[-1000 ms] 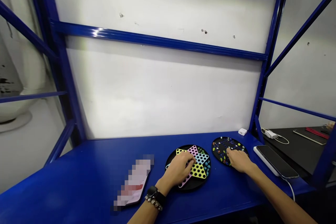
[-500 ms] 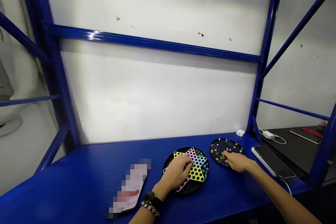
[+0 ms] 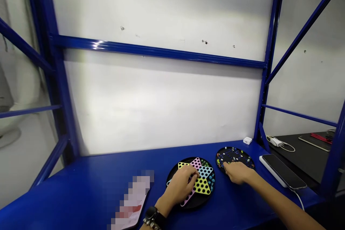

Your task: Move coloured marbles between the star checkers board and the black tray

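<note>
My left hand (image 3: 180, 185) rests with curled fingers on a Chinese checkers board, over its star of pastel pink, yellow and blue points (image 3: 202, 186). The board's round black base (image 3: 188, 205) is partly covered by that hand. My right hand (image 3: 237, 172) reaches over the near edge of a round black tray (image 3: 234, 150) holding several coloured marbles, its fingertips at the tray's lower left. Whether either hand holds a marble is hidden. A watch and a beaded bracelet (image 3: 153, 218) circle my left wrist.
The blue steel shelf (image 3: 88, 183) carries a pixelated phone-sized object (image 3: 132, 201) left of the board, a small white adapter (image 3: 247, 140), and a black phone on a white power bank (image 3: 281, 170). A white wall (image 3: 161, 104) stands behind. A dark table (image 3: 304, 154) lies right.
My right hand has slid left along the marble tray's near edge. My left hand stays on the board. The whole scene sits lower in the view because my head has tilted up.
</note>
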A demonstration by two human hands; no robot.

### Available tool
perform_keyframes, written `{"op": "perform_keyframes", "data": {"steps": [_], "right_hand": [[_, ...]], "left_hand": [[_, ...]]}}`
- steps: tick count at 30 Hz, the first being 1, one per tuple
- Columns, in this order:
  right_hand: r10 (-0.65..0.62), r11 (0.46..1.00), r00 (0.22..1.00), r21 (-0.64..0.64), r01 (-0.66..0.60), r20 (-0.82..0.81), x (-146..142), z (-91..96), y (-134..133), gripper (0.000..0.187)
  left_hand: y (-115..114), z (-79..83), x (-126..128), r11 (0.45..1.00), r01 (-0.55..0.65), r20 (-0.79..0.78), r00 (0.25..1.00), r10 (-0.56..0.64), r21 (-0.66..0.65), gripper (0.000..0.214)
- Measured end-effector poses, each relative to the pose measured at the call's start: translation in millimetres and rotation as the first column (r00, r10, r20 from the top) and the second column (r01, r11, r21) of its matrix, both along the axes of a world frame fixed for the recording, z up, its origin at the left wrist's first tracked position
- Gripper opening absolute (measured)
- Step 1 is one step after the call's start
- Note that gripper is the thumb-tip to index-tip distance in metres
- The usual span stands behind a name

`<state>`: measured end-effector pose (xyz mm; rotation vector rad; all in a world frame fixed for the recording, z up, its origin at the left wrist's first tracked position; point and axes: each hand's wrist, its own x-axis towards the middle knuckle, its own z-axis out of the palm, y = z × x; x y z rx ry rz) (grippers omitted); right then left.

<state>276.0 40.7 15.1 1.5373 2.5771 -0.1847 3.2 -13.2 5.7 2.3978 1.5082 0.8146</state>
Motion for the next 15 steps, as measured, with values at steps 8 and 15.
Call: {"op": "perform_keyframes", "data": {"steps": [8, 15], "right_hand": [[-0.048, 0.990, 0.930, -0.140, -0.004, -0.364, 13.9, -2.3, 13.9, 0.020], [-0.192, 0.977, 0.738, -0.196, 0.082, -0.647, 30.0, -17.8, 12.8, 0.021]], "left_hand": [[-2.0, 2.6, 0.8, 1.000, -0.003, -0.013, 1.000, 0.003, -0.007, 0.026], [-0.5, 0.1, -0.1, 1.000, -0.007, -0.001, 1.000, 0.007, 0.000, 0.024]]}}
